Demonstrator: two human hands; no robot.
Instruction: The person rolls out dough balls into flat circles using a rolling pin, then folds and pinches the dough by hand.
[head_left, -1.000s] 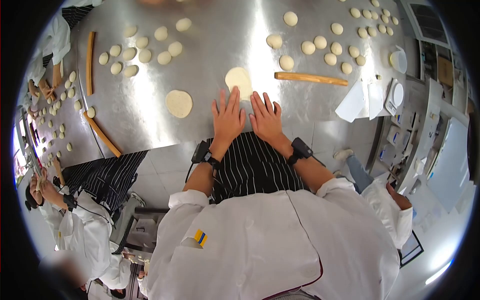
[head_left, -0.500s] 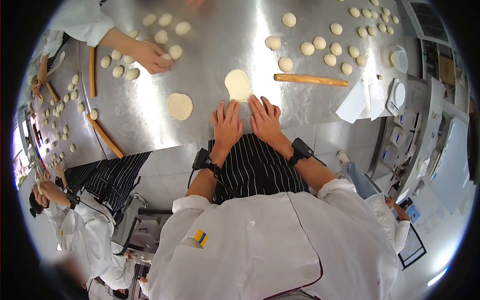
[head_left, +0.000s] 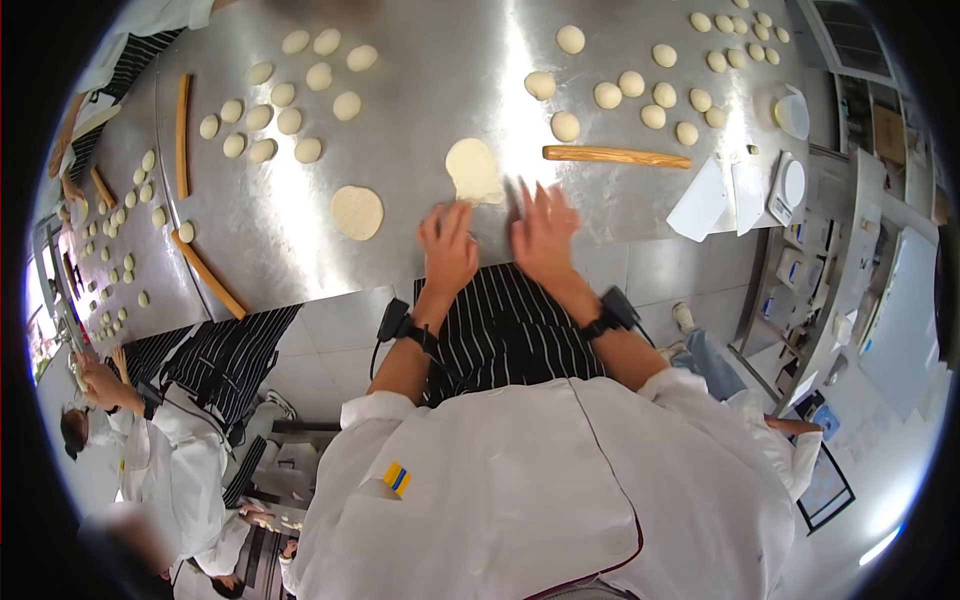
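Note:
A flattened, uneven piece of dough (head_left: 474, 172) lies on the steel table in front of me. My left hand (head_left: 449, 245) is just below its near edge, fingers slightly bent and apart, holding nothing. To the right, my right hand (head_left: 545, 235) has its fingers spread and blurred by motion, also with nothing in it. Both hands appear off the dough. A rounder flat dough disc (head_left: 357, 213) rests to the left of my left hand. Beyond my right hand lies a wooden rolling pin (head_left: 617, 157).
Dough balls (head_left: 608, 95) cover the right part of the steel table (head_left: 420, 90), and more dough balls (head_left: 289, 121) are at left. White scrapers (head_left: 698, 200) and a scale (head_left: 787, 188) sit at the right edge. More rolling pins (head_left: 183, 135) lie left. A co-worker (head_left: 180, 450) stands at left.
Both my hands have drawn back from the dough's near edge, the right one lifting with fingers spread. The other person's hand has left the dough balls at upper left, leaving one there.

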